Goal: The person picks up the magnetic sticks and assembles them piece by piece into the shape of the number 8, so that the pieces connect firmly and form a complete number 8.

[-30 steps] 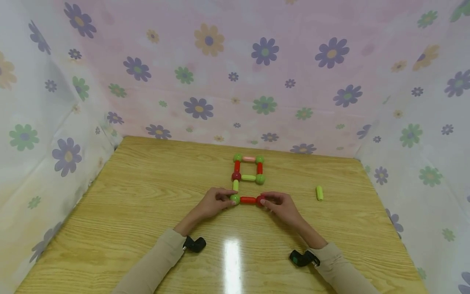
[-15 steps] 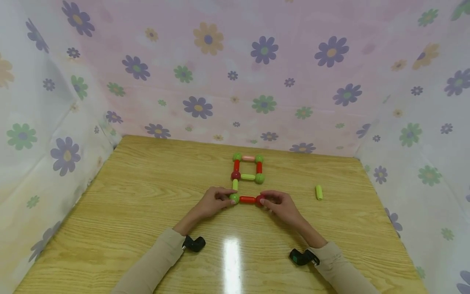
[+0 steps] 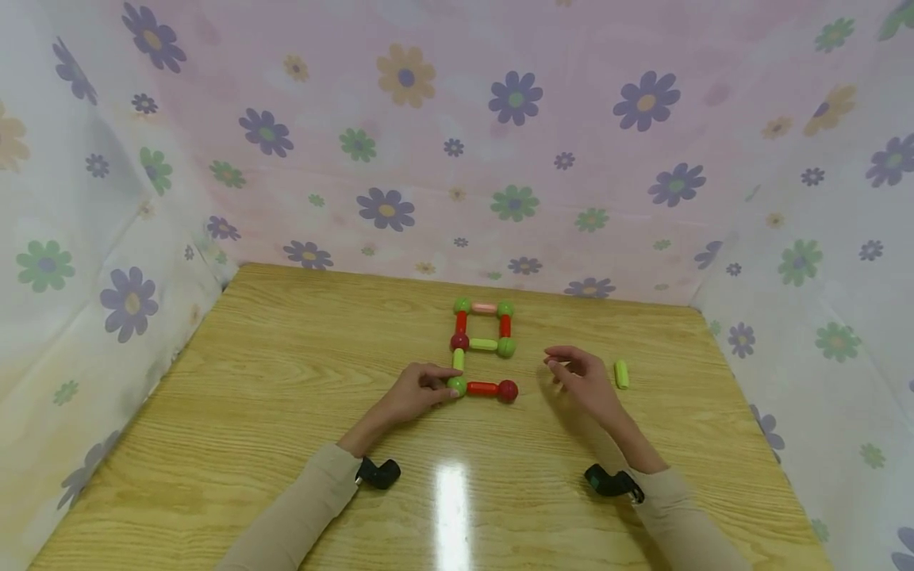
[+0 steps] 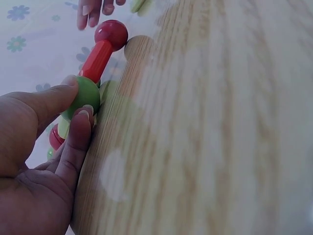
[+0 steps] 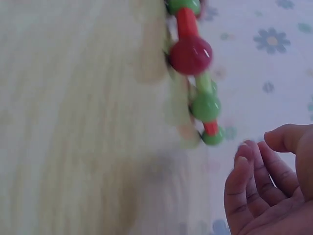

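Note:
My left hand (image 3: 416, 392) pinches a green ball (image 3: 458, 387) between thumb and fingertips, at the near left corner of a ball-and-rod frame on the table. From that ball a red rod (image 3: 481, 388) runs right to a dark red ball (image 3: 508, 390). A yellow-green rod (image 3: 458, 361) leads away to another dark red ball (image 3: 460, 342), one corner of a square whose other corners are green balls. My right hand (image 3: 581, 382) holds nothing, its fingers loosely bent, between the frame and a loose yellow-green rod (image 3: 621, 374). In the left wrist view the thumb (image 4: 54, 98) presses the green ball.
The wooden table (image 3: 286, 341) bears all the pieces. A flowered cloth (image 3: 457, 159) stands behind it and along both sides. Black wrist cameras (image 3: 380, 474) sit on both sleeves.
My right hand has let go of the near dark red ball and moved right, towards the loose yellow-green rod. The left hand stays on its green ball, and the frame lies as before.

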`<state>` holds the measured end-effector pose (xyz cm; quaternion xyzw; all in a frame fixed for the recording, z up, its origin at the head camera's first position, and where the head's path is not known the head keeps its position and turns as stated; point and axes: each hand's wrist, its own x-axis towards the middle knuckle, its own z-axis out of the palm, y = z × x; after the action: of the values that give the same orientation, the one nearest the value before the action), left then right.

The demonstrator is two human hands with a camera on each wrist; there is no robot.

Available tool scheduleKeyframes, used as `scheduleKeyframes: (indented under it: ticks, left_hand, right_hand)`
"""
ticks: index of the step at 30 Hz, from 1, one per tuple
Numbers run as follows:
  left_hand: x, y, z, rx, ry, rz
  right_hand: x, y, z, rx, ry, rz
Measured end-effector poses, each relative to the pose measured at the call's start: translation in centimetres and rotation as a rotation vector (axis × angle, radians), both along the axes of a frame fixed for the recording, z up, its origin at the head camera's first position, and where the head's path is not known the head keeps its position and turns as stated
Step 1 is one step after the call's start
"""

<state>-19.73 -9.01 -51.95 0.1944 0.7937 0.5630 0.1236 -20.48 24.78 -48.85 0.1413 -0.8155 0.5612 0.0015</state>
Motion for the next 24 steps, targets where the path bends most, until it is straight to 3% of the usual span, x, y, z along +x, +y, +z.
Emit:
scheduleKeyframes:
  ticks: [7,10,14,21,24]
  left_hand:
    - [0.0,0.0,-0.1,0.015,-0.002,0.003]
    - [0.0,0.0,-0.2,0.018,-0.002,0.005]
    - [0.1,0.2,-0.2,0.032,-0.003,0.005]
    - [0.0,0.1,-0.2,0.025,-0.002,-0.001]
    - [0.0,0.0,-0.1,0.020,0.006,0.000]
  right_hand:
    - [-0.6,4.8,0.6,0.020,-0.041,-0.263]
    - [-0.5,6.7,0.5,0.104,-0.073,-0.395]
    - [-0.4,8.6,0.1,0.210,-0.122,-0.493]
    - [-0.1,9.9,-0.2,0.345,-0.276,-0.411]
    - [-0.1,9.9,-0.1,0.349,-0.308,-0.379]
